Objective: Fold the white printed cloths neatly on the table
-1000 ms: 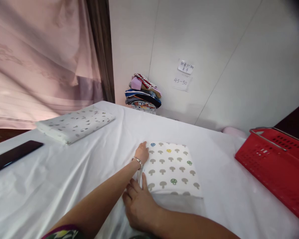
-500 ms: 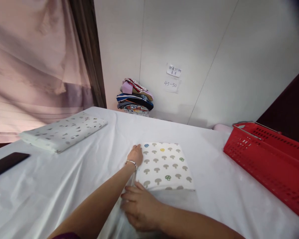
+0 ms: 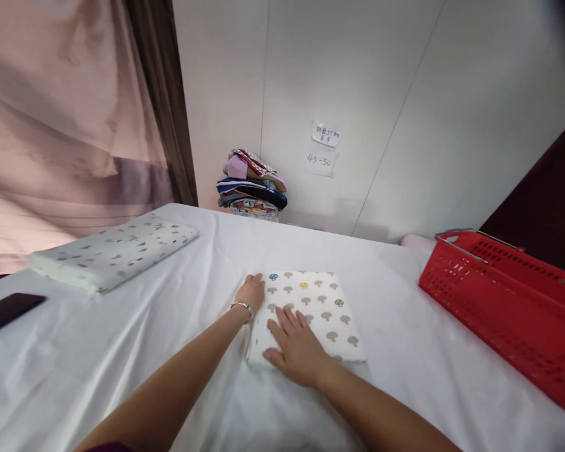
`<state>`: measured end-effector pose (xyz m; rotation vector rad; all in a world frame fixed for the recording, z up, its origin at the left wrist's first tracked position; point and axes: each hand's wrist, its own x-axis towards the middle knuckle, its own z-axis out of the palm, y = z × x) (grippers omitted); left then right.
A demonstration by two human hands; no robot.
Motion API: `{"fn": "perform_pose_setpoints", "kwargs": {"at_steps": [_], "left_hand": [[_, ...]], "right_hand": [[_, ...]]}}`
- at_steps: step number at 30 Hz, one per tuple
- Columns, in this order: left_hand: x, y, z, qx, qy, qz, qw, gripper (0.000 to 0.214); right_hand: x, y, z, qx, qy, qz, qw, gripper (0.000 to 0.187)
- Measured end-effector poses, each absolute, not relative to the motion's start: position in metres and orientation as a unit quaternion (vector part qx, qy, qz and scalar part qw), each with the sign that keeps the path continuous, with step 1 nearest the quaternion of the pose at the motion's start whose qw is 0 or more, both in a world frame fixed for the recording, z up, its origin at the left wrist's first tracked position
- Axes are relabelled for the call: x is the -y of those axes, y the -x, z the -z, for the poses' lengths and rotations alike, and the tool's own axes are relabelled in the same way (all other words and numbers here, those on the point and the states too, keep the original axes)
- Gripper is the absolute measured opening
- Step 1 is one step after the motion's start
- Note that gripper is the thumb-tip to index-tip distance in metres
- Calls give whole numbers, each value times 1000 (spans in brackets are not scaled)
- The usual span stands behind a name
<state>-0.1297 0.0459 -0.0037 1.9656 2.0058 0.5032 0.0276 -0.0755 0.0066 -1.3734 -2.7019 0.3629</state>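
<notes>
A folded white cloth (image 3: 327,301) printed with grey, blue, yellow and green mushrooms lies squared up in front of me. My left hand (image 3: 251,294), wearing a silver bracelet, rests along its far left edge with fingers stretched forward; the thumb is hidden. Flat on top of the cloth's near part is my right hand (image 3: 297,345), open, its fingers spread a little. Some of the mushroom print is hidden under that hand.
A white covered table (image 3: 169,339) is beneath. Another folded, patterned cloth (image 3: 117,248) lies left, near a dark flat object (image 3: 9,312). At right stands a red basket (image 3: 499,326). Folded fabrics (image 3: 253,188) are piled by the wall, below paper signs (image 3: 322,160).
My right hand has moved from the cloth's near left corner up and rightward onto its top, flattening out. My left hand stays at the left edge.
</notes>
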Motion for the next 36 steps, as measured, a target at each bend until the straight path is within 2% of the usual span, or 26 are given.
{"fn": "perform_pose_setpoints", "kwargs": {"at_steps": [6,9,10,13,15,18,22,28,33,36], "left_hand": [[-27,104,-5,-624,-759,-166,78,47],[-17,99,8,-602,-783,-125,92,56],[-16,100,13,-605,-781,-118,98,59],[-15,105,22,-604,-783,-124,86,62],[-15,109,24,-597,-787,-133,84,62],[-14,112,23,-596,-784,-143,97,62],[-12,115,22,-602,-776,-152,109,59],[-12,115,19,-604,-777,-143,104,60],[3,112,12,-606,-785,-116,59,61],[17,114,11,-609,-782,-109,82,63]], "right_hand": [[77,-26,-9,877,462,-113,70,61],[77,-28,-15,883,443,-135,81,63],[76,-30,-18,888,428,-147,87,60],[66,-45,-29,895,400,-167,107,33],[53,-61,-33,880,438,-136,126,28],[29,-91,-27,812,568,-66,115,41],[10,-119,-4,743,661,-97,44,58],[12,-121,7,744,661,-88,35,61],[13,-123,3,745,658,-101,35,60],[8,-121,-4,743,660,-111,18,59]]}}
